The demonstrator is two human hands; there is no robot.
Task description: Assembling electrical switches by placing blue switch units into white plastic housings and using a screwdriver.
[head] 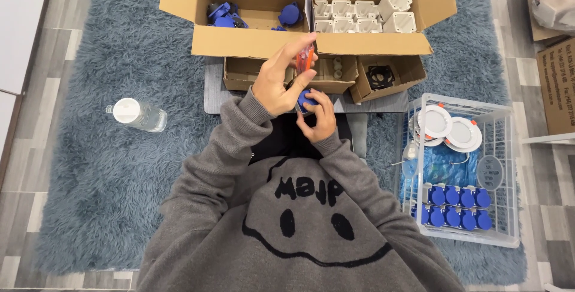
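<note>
A shaggy blue-grey rug (102,166) covers grey plank flooring (24,148), with a low grey table (211,97) at upper centre under open cardboard boxes (251,40) of blue and white parts. At centre frame the left hand (280,82) curls its fingers around an orange-handled tool (305,58), tip down on a small blue part (306,99) pinched by the right hand (319,117). The part is mostly hidden by fingers. A white wire basket (509,178) at right holds blue caps and round white lamps; a plastic bottle (136,114) lies at left.

Blue part (306,98) between both hands
</note>
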